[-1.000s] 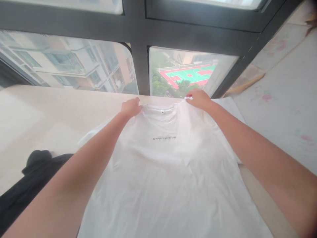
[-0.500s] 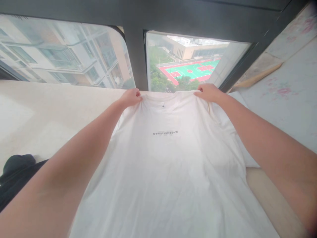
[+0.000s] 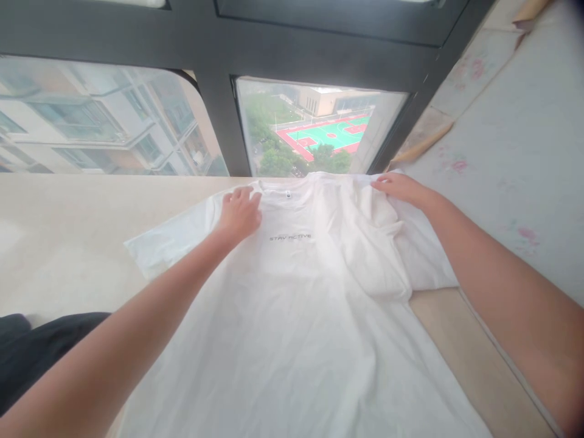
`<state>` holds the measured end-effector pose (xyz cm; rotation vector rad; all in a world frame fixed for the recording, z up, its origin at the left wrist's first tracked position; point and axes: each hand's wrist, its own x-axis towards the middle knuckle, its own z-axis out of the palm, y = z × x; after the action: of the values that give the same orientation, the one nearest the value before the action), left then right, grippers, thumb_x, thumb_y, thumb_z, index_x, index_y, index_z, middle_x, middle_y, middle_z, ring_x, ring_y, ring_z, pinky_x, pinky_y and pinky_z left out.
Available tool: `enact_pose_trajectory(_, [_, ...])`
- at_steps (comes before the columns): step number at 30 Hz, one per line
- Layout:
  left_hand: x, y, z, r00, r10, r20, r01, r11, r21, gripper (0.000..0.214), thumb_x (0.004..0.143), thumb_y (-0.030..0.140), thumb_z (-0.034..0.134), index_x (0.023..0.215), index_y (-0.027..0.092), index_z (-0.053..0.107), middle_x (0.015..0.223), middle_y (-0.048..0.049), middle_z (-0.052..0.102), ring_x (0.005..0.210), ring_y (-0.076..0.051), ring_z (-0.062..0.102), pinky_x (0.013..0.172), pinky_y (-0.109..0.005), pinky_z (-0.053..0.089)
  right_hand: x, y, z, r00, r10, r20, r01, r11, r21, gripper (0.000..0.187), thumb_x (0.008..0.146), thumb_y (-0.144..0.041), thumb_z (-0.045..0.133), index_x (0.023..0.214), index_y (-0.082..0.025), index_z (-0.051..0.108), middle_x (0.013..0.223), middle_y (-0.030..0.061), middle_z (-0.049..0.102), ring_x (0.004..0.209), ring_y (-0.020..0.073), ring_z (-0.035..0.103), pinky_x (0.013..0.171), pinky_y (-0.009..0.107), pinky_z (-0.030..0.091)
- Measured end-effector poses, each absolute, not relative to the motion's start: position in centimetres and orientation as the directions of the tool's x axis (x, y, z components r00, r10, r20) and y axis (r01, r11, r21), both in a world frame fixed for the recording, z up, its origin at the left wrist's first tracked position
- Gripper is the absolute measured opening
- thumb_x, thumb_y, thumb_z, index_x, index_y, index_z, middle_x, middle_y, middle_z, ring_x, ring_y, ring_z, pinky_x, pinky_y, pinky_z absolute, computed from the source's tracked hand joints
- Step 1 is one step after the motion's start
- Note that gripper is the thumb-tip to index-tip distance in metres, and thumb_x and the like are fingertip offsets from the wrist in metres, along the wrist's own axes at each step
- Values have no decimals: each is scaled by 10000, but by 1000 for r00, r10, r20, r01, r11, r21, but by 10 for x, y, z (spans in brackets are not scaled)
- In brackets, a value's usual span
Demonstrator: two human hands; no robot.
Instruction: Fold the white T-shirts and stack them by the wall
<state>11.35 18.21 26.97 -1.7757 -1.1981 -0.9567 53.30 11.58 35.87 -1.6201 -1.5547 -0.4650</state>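
Observation:
A white T-shirt (image 3: 292, 304) lies front side up, its collar toward the window. Dark lettering on its chest reads "STAY ACTIVE", with a small label inside the neck. My left hand (image 3: 241, 214) rests palm down by the left side of the collar, fingers apart and gripping nothing. Over at the right shoulder, my right hand (image 3: 401, 186) has its fingers closed on the shirt's edge. The left sleeve is spread out flat. Between collar and right sleeve the cloth is bunched in loose folds.
A pale sill surface (image 3: 59, 237) carries the shirt. Dark cloth (image 3: 59, 340) lies at the lower left. Behind stands a dark window frame (image 3: 214, 115), with buildings and a sports court outside. A flower-patterned wall (image 3: 511, 164) with peeling edges closes off the right.
My left hand has let go of the left shoulder and opened on the shirt. The left sleeve now shows spread out. My right hand has shifted outward, and folds have formed beside it.

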Motion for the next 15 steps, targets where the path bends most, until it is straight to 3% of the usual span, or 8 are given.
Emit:
enact_pose_trajectory(4, [151,149,229,348,432,832,916,-344,-204,566,936,472,439,1427,192,457,1547,-160,383,1419,-333,328,1137,-524,277,539,99,333,295,735,610,775,190,-603,409,783,-428,736,1083,-166,645,952,82,706,760,171,652,684,277,523])
enact_pose_trajectory(7, [168,142,211,306,514,802,926,-357,-125,693,940,609,357,1499,199,378,1618,-154,265,1483,-364,225,1168,-584,203,526,94,322,342,774,532,578,273,-769,264,792,-310,730,970,-134,646,894,91,703,740,156,648,645,254,526])
enact_pose_trajectory(10, [172,146,204,283,531,799,928,-363,-87,731,949,648,258,1539,222,318,1646,-121,205,1507,-352,180,1190,-580,159,518,93,317,320,798,512,489,323,-810,151,819,-247,680,907,-130,640,835,86,702,726,154,648,634,250,532])
enact_pose_trajectory(15, [168,151,204,288,524,802,927,-361,-97,741,952,652,213,1551,226,305,1651,-111,191,1514,-346,169,1196,-573,157,536,83,321,370,717,591,548,346,-762,90,877,-234,559,894,-165,614,833,68,694,793,163,662,680,252,529])
